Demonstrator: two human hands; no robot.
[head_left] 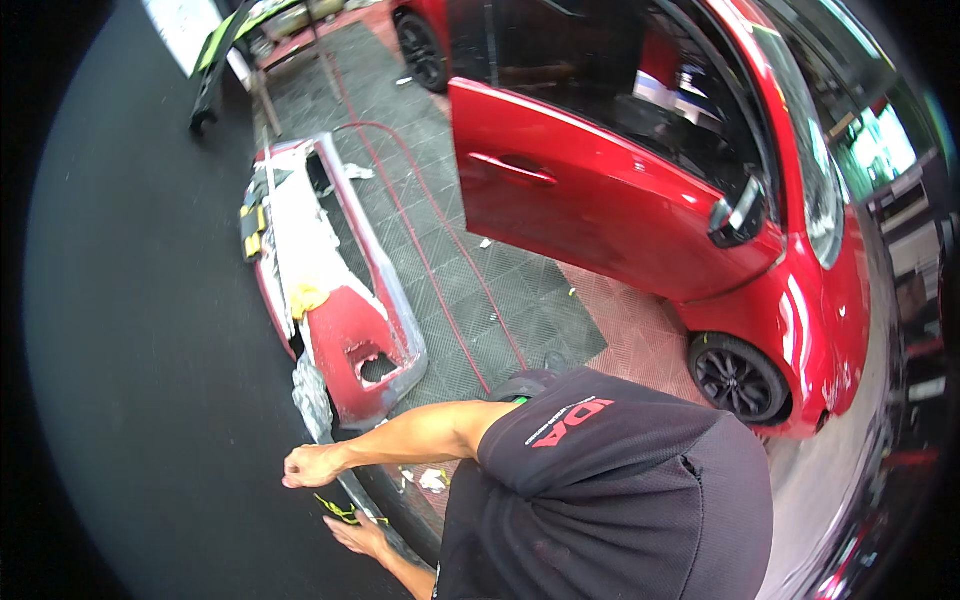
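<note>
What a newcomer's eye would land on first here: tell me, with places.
Most likely the glossy red car on the right, its front door standing open toward the picture's middle. Next, perhaps, the red bumper cover with its big white patches, left of centre beside dark floor tiles. Then the bare right hand and left hand, lower left.

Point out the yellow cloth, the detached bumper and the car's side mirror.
Yellow cloth [308,299]: head view, its crumpled middle.
Detached bumper [338,318]: head view, red section.
Side mirror [731,224]: head view, dark housing.
</note>
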